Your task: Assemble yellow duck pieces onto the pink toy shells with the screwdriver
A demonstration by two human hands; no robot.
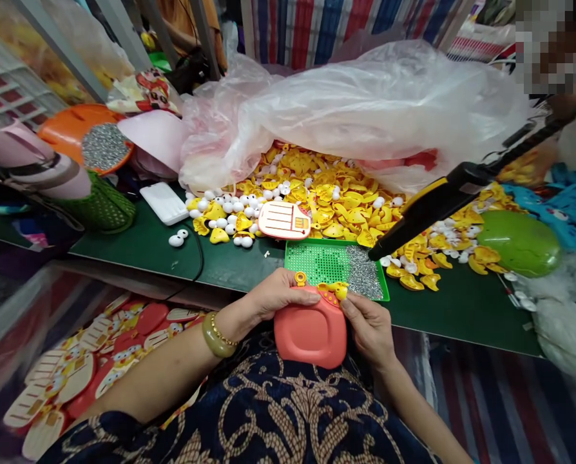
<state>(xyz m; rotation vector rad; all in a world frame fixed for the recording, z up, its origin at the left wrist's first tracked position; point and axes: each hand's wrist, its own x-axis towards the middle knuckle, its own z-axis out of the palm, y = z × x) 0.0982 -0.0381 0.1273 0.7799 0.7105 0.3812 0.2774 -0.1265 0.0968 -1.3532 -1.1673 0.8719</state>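
L hand + R hand together, clamped on coral plastic case | yellow bit on case top edge, at R fingers | green tray at 12 o'clock, just past case | yellow pcs pile beyond, 12 o'clock

No legible txt/labels anywhere.

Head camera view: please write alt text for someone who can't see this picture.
A left hand and a right hand hold a rounded coral-red plastic case with a small yellow plastic piece at its top edge. Beyond them, a green work table carries a green tray of silver grains and a heap of yellow plastic pieces.
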